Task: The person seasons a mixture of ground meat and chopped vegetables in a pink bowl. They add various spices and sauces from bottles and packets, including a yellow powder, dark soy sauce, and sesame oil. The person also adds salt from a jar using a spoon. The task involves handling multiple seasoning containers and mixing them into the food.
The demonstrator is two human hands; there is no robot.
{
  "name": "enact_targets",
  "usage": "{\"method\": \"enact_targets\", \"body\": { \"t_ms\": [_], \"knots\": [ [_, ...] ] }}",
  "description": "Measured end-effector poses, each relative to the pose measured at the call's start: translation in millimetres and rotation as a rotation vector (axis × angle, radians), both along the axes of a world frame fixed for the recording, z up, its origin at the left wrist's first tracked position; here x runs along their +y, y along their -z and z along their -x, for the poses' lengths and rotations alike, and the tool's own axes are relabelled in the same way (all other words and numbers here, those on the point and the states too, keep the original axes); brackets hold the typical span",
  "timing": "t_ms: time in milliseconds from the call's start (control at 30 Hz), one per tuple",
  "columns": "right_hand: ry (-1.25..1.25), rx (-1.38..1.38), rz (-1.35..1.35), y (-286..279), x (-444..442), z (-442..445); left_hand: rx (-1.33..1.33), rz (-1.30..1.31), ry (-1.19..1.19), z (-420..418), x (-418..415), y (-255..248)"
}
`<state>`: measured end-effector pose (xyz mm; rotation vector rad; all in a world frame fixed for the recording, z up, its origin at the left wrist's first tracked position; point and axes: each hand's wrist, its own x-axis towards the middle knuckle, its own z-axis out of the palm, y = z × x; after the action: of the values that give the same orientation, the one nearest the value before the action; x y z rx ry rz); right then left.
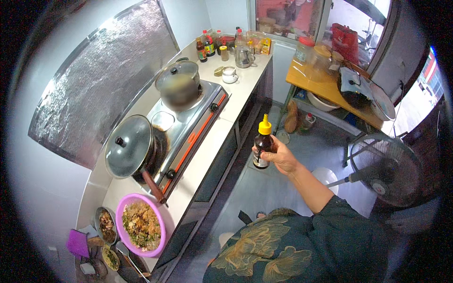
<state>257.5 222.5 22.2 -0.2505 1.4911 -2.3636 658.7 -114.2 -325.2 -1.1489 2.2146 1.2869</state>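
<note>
My right hand [281, 157] is wrapped around a small dark sauce bottle [263, 143] with a yellow nozzle cap. The bottle is nearly upright, held in the air over the floor beside the counter, and its label bears writing. My left hand is out of view. To the left, a pink plastic bowl [121, 219] of mixed chopped food with greens stands at the near end of the counter [208, 155]. Beyond it, a lidded frying pan [129, 146] with a wooden handle covers one burner of the gas stove [198, 131]. A lidded glass pot [178, 86] sits on the far burner.
Several sauce bottles [208, 46], a metal pitcher [244, 56] and a white jar [229, 75] occupy the counter's far end. Beside the pink bowl lie a smaller bowl [106, 226] and a cleaver [129, 260]. A standing fan [385, 173] and a wooden table [304, 76] are on the right.
</note>
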Motion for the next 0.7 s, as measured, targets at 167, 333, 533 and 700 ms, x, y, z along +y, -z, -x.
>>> {"method": "enact_targets", "body": {
  "t_ms": [167,333,533,700],
  "knots": [
    [0.044,-0.04,-0.047,52,27,71,0.01,-0.021,0.031,90,35,-14],
    [0.123,-0.109,-0.177,100,38,140,0.015,-0.039,0.057,175,45,-13],
    [0.168,-0.135,-0.452,112,66,224,0.016,-0.035,0.067,268,36,3],
    [0.305,-0.121,-0.461,127,86,301,0.047,-0.027,0.053,319,28,10]
  ]
}}
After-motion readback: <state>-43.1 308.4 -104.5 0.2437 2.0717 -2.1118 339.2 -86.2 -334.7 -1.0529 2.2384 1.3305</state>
